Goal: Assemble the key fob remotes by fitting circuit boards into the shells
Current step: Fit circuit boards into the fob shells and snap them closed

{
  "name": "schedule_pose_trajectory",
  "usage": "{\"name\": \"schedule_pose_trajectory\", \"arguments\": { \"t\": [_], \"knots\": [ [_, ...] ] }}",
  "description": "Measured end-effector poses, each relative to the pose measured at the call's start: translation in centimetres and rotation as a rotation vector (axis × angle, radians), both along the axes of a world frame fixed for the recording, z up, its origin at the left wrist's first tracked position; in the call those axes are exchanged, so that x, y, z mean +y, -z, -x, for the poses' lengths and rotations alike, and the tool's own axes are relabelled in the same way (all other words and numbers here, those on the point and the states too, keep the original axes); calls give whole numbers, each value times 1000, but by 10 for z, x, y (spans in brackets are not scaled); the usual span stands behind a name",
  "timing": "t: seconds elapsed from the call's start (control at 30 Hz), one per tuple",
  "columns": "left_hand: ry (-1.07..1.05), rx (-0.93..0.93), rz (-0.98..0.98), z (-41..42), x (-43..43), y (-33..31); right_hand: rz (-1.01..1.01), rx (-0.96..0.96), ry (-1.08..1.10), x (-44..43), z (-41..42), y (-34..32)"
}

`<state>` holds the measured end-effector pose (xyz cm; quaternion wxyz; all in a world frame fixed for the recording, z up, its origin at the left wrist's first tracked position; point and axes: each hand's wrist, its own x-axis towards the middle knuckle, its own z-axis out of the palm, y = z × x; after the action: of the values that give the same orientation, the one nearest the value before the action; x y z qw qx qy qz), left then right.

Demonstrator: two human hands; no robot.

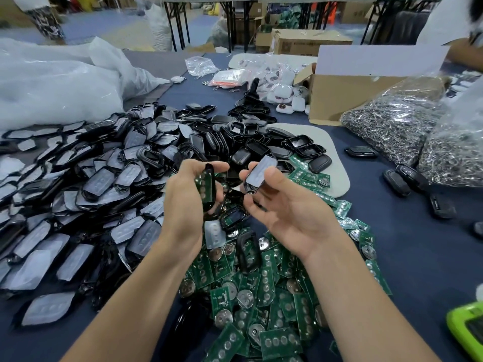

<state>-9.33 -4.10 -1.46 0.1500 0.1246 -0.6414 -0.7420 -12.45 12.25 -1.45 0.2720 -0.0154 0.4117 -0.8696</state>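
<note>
My left hand (187, 194) grips a black key fob shell (206, 186) that has a green circuit board seated inside it, held upright above the table. Beside it, my right hand (285, 205) pinches a second black shell half with a grey rubber button pad (258, 173) between thumb and fingertips. The two pieces are a short gap apart. Below my wrists lies a heap of loose green circuit boards (261, 296). A big pile of black shells with grey pads (91, 192) spreads to the left.
Empty black shell halves (251, 137) lie behind my hands. Bags of metal key rings (407, 126) and a cardboard box (347, 92) stand at the right, white plastic bags (52, 82) at the back left. A green device (467, 327) sits at the lower right edge.
</note>
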Motion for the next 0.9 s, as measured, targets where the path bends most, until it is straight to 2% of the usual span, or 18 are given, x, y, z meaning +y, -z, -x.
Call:
{"name": "schedule_pose_trajectory", "arguments": {
  "t": [0.1, 0.33, 0.5, 0.67, 0.9],
  "knots": [
    [-30, -49, 119, 0, 1, -2, -89, 18, 5, -2, -1, 0],
    [84, -99, 220, 3, 0, -3, -315, 145, 98, -10, -3, 3],
    [51, -62, 420, 4, -4, 4, -442, 266, 155, -12, -5, 7],
    [53, -66, 527, 2, -3, 6, -549, 378, 190, -16, -7, 10],
    [139, -48, 283, 1, 0, 3, -586, 396, 230, -14, -5, 12]
  ]
}}
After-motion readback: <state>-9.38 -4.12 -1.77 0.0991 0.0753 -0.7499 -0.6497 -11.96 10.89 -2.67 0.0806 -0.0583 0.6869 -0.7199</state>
